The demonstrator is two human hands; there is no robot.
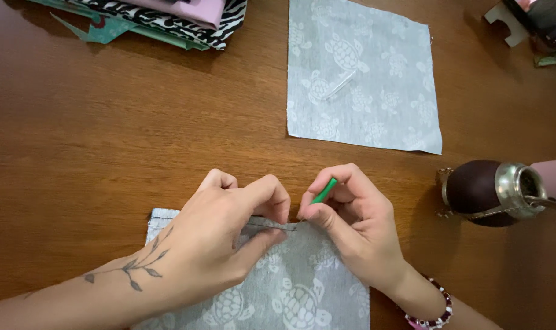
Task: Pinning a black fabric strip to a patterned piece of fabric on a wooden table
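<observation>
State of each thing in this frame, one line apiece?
Left hand: pinching the near cloth's top edge.
Right hand: gripping a green tool, tip at that edge.
Near turtle-print cloth: flat, top edge folded over.
Far turtle-print cloth: spread flat, untouched.
Fabric stack: folded, piled.
Gourd cup: lying beside the work, metal rim to the right.

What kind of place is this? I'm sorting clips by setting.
Probably a home sewing or craft table. Both hands work the edge of a grey turtle-print fabric piece; the right hand holds a green tool. A stack of folded fabrics and a gourd cup sit on the wooden table.
</observation>
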